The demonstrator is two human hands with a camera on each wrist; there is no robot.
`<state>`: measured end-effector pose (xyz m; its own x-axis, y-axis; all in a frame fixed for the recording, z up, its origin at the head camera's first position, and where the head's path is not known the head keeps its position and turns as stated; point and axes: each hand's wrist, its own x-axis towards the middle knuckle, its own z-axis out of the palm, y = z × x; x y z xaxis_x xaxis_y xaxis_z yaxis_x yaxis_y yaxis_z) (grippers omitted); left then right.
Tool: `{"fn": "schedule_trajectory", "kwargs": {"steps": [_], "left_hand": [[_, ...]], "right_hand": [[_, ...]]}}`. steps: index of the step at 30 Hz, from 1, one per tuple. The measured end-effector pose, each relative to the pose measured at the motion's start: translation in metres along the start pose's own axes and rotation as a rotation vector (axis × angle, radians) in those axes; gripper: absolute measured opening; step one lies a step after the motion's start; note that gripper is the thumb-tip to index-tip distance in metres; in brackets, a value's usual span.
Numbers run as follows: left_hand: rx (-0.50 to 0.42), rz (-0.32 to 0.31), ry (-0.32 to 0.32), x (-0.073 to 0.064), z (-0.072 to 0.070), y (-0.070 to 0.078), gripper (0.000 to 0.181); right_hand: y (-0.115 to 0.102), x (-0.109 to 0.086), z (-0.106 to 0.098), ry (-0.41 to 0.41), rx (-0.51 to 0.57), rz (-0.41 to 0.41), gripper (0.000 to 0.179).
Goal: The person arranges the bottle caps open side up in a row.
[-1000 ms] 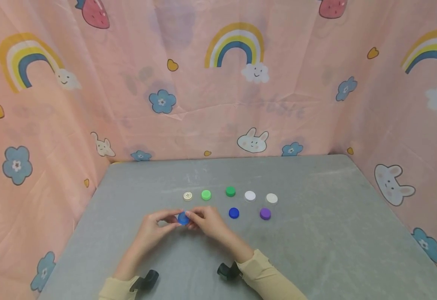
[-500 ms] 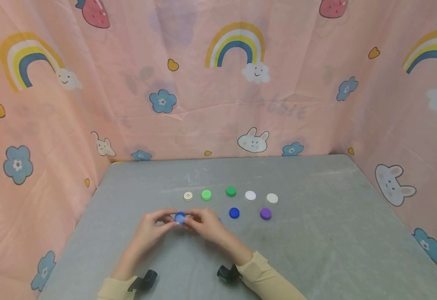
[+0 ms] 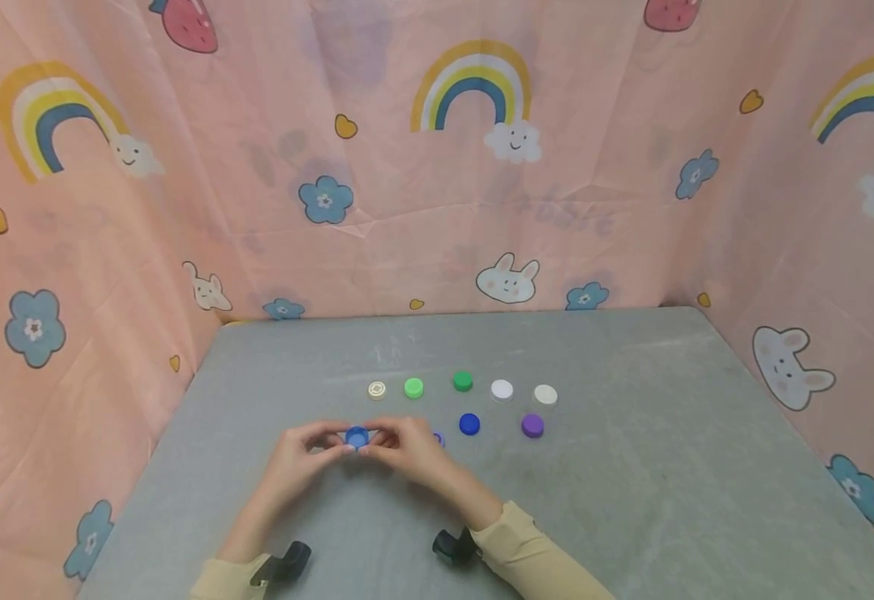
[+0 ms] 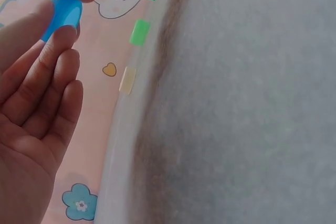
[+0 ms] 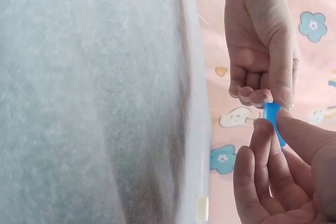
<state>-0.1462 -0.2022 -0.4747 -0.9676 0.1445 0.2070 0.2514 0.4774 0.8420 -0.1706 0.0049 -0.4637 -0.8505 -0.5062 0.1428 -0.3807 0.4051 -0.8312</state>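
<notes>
Both hands pinch one light blue bottle cap (image 3: 357,437) between them at the front left of the table. Its hollow inside faces the head camera. My left hand (image 3: 303,454) grips the left edge with thumb and fingertips, and my right hand (image 3: 410,450) grips the right edge likewise. Seen from the left wrist, the cap (image 4: 67,13) sits at the left fingertips, with the right fingers above it. From the right wrist, the cap (image 5: 273,116) shows edge-on between both thumbs. A blue-violet cap (image 3: 439,438) peeks out behind my right hand, mostly hidden.
Behind the hands stand a cream cap (image 3: 377,390), a light green cap (image 3: 413,388), a dark green cap (image 3: 462,381) and two white caps (image 3: 501,390). Nearer are a dark blue cap (image 3: 470,424) and a purple cap (image 3: 532,426). Pink printed cloth (image 3: 377,250) surrounds the grey table (image 3: 669,467).
The light blue cap has turned in the fingers, so its hollow side now shows in place of its top. Both hands have shifted slightly left, uncovering part of the blue-violet cap.
</notes>
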Motion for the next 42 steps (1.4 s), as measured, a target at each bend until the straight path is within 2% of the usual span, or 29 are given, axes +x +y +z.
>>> {"fn": "schedule_trajectory", "kwargs": {"steps": [5,9,22,28,36,42], "left_hand": [[0.001,0.024,-0.005,-0.001,-0.002,-0.001,0.026],[-0.016,0.060,-0.044,-0.001,-0.005,-0.005,0.025],[-0.008,-0.032,-0.196,-0.003,-0.022,-0.009,0.024],[-0.057,-0.071,-0.259,-0.003,-0.027,-0.016,0.026],[-0.037,-0.046,-0.311,-0.004,-0.034,-0.025,0.026],[-0.045,-0.036,-0.350,-0.007,-0.037,-0.029,0.025]], "right_hand": [[0.002,0.001,0.002,-0.002,-0.003,-0.012,0.033],[0.004,0.003,0.005,-0.006,-0.035,-0.017,0.031],[0.000,0.005,0.015,-0.044,-0.073,-0.018,0.026],[-0.003,0.006,0.019,-0.077,-0.076,0.017,0.027],[-0.006,0.005,0.025,-0.113,-0.091,0.043,0.028],[-0.007,0.004,0.029,-0.147,-0.091,0.021,0.027]]}}
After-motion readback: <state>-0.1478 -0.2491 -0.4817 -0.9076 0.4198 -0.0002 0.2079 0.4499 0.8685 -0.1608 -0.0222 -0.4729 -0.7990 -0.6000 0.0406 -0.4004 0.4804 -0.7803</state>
